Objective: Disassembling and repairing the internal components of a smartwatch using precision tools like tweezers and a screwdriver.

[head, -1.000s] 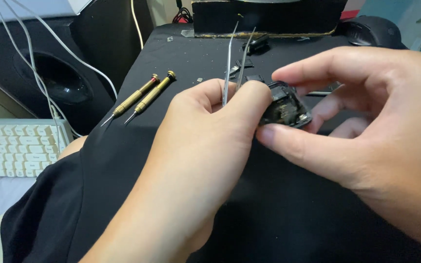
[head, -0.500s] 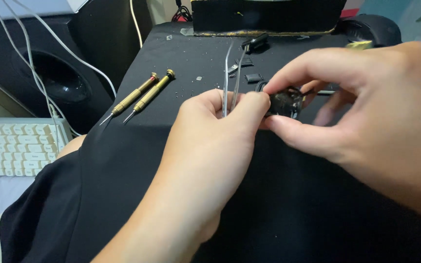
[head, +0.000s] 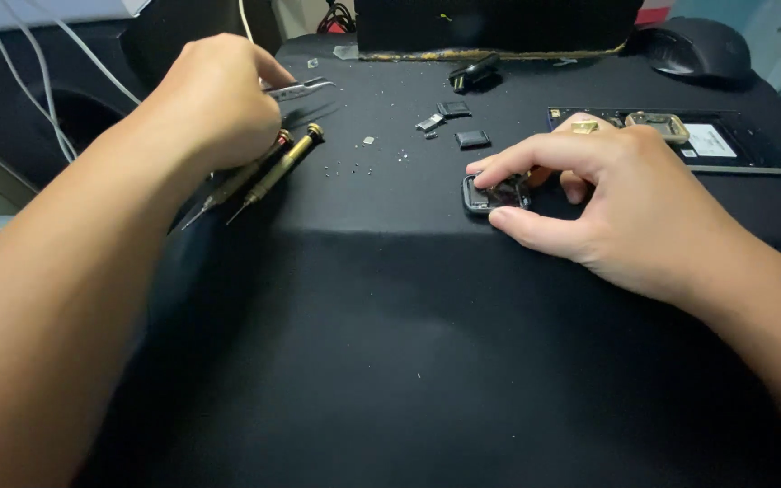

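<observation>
Two hands, tweezers (head: 305,88), small black casing (head: 490,194)

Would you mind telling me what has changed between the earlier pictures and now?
The left hand has swung away to the left with the tweezers and now sits over the two screwdrivers. The right hand has lowered the small dark part from mid-air onto the black mat, fingers still on it. The screwdrivers and loose bits stayed put.

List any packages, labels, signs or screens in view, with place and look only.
Opened phone body: flat dark rectangle, far right of the black mat, beyond the right hand.
White label: small pale rectangle on that body; print too small to tell.
No packages, signs or lit screens.
</observation>
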